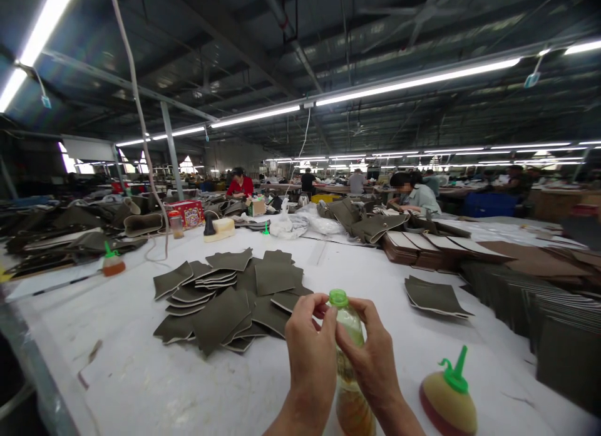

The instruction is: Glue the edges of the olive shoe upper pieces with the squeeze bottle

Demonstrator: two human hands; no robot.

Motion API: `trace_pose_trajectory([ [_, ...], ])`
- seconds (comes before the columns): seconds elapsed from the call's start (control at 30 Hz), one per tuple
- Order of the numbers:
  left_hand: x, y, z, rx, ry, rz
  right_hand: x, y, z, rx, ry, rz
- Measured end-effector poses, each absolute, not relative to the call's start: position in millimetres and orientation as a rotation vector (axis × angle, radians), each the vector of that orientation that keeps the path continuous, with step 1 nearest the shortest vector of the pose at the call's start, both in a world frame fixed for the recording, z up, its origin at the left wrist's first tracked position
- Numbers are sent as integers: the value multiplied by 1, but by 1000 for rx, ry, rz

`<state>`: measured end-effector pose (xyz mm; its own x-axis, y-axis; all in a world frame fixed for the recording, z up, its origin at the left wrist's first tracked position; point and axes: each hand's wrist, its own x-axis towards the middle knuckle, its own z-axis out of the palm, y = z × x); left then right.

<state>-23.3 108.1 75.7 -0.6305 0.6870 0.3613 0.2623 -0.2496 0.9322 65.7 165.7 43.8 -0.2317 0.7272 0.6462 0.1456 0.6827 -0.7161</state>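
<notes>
A clear plastic bottle (350, 326) with yellowish liquid and a green open neck stands upright between my hands at the bottom centre. My left hand (310, 354) wraps round its left side, fingers closed near the neck. My right hand (370, 354) grips the right side, thumb and fingers pinched just under the green top. A squat glue dispenser (448, 398) with a green curved nozzle sits on the white table (141, 373) just right of my hands. A spread pile of olive-grey leather pieces (230, 298) lies beyond my hands.
A small stack of grey pieces (434, 296) lies to the right, brown stacks (422, 248) and dark stacks (554, 311) along the right edge. Another green-capped dispenser (113, 264) is at left. A cable (141, 123) hangs down. Seated persons (416, 195) work at far tables.
</notes>
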Motion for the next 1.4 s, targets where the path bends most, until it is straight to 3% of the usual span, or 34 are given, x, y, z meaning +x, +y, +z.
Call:
trace_pose_trajectory([
  [0.9, -30, 116, 73, 1292, 1440, 2024, 64, 165, 37, -804, -1736, 392],
  [1.4, -30, 114, 74, 1354, 1431, 2037, 63, 159, 39, -842, -1690, 418],
])
